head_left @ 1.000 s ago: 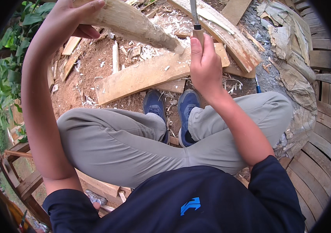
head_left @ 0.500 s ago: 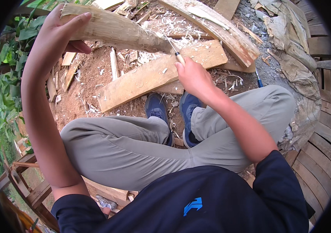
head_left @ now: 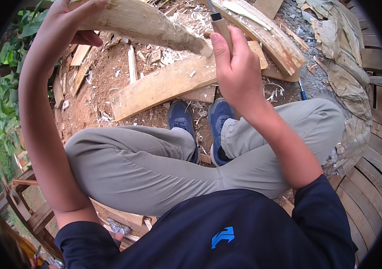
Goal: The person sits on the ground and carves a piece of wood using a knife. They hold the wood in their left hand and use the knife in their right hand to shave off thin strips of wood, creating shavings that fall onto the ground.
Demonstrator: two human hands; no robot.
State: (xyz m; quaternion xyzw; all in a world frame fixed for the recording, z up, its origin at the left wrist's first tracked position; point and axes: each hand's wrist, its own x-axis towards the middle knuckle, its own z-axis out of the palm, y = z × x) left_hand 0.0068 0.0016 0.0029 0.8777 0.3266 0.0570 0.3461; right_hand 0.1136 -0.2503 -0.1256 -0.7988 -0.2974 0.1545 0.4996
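My left hand (head_left: 72, 24) grips the thick end of a pale, stripped piece of wood (head_left: 144, 28), thumb on top and fingertips showing below. The piece slants down to the right, and its narrower end meets a flat plank (head_left: 164, 89) on the ground. In my right hand (head_left: 240, 74) is a carving knife (head_left: 222, 32) with a light wooden handle and a dark collar. The fist is closed round the handle, just right of the narrow end. The blade points up and away, and most of it lies beyond the picture's top edge.
A thick, half-peeled log piece (head_left: 267, 38) lies at the far right, with a blue-handled tool (head_left: 302, 92) near its end. Shavings (head_left: 170, 56) and offcuts litter the reddish soil. Crumpled paper sacking (head_left: 341, 67) and wooden slats (head_left: 375, 148) border the right; leafy plants (head_left: 9, 98) the left.
My right hand has lifted the knife up and off the narrow end of the wood, turning the blade upward. My left hand and the wood sit slightly higher in the picture.
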